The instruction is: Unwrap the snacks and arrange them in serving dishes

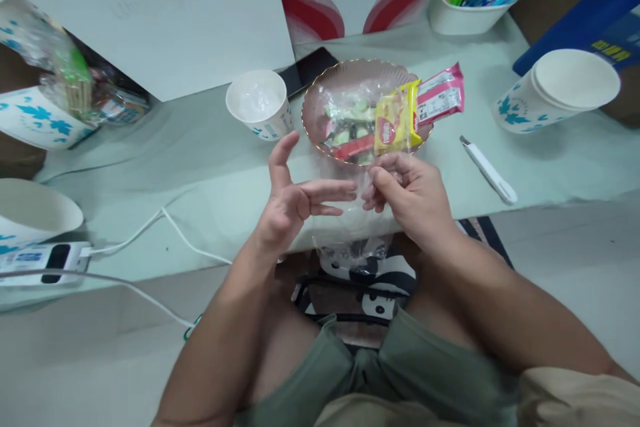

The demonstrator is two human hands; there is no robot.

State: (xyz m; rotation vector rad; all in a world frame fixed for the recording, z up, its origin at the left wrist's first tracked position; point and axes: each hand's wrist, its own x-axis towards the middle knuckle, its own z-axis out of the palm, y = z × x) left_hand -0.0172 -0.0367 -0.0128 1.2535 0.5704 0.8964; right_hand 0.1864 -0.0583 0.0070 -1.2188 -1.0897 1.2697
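Observation:
My right hand (413,197) is closed in a pinch on a thin clear plastic bag (353,250), which hangs down over the table's front edge. Facing it, my left hand (293,200) is open, thumb up and fingers stretched toward the right fingertips. Just beyond both hands stands a pinkish clear bowl (320,80) with a gold scalloped rim. Wrapped snacks fill it. A yellow packet (393,123) and a pink packet (443,95) lie against its right side. To the right of my right hand lies a white utility knife (487,170).
A paper cup (257,103) holding crumpled clear plastic stands left of the bowl, near a black phone (313,70). Stacked paper cups (555,90) lean at the right. A white tub (463,17) of packets stands behind. A power strip (60,263) and white cables lie at the left.

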